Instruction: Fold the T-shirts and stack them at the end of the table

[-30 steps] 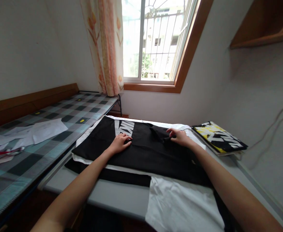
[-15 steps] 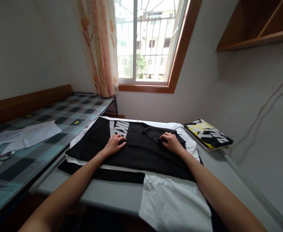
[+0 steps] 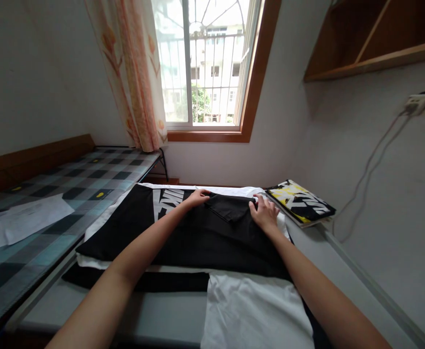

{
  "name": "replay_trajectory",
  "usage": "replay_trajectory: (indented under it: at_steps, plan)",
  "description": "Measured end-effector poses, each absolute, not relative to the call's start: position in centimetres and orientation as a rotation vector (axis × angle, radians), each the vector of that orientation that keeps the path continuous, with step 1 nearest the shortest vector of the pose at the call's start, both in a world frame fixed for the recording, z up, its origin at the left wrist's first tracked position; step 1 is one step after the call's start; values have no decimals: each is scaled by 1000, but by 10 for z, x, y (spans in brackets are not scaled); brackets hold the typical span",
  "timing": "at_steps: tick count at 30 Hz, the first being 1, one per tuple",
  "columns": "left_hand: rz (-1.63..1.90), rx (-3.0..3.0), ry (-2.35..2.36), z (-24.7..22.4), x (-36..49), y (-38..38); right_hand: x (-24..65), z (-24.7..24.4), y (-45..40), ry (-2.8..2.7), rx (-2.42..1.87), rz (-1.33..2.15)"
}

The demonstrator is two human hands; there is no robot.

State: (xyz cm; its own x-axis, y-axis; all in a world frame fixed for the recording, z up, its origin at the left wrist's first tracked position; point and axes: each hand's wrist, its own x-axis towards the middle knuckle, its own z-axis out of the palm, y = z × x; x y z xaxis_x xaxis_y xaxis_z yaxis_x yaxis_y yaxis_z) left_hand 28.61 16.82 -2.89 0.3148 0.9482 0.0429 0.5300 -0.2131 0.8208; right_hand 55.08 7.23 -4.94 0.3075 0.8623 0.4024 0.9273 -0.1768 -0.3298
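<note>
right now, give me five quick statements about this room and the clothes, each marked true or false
1. The left hand touches the black garment. True.
2. The loose papers lie on the gray table. False: they lie on the checked mattress.
3. The curtain hangs at the window's left side. True.
4. The right hand is raised high above the clothes. False: it is down at the black garment.
5. White cloth shows nearer than the black garment. True.
</note>
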Motion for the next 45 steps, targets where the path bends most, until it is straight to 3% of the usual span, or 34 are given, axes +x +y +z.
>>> replay_trajectory:
  at_steps: [9, 21, 32, 38, 45]
  plan:
    - [923, 1846, 1388, -50, 319, 188, 568, -56, 87, -1707, -2038, 111]
    - [993, 2002, 1411, -56, 315, 174, 557, -55, 75, -1760, -2164, -25]
    - [919, 2214, 1523, -47, 315, 164, 558, -57, 76, -1754, -2133, -135]
    - [648, 2645, 1037, -52, 337, 141, 557, -52, 73, -1997, -1852, -237]
    - [486, 2649, 1015, -59, 340, 129, 553, -57, 74, -2107, -1925, -190]
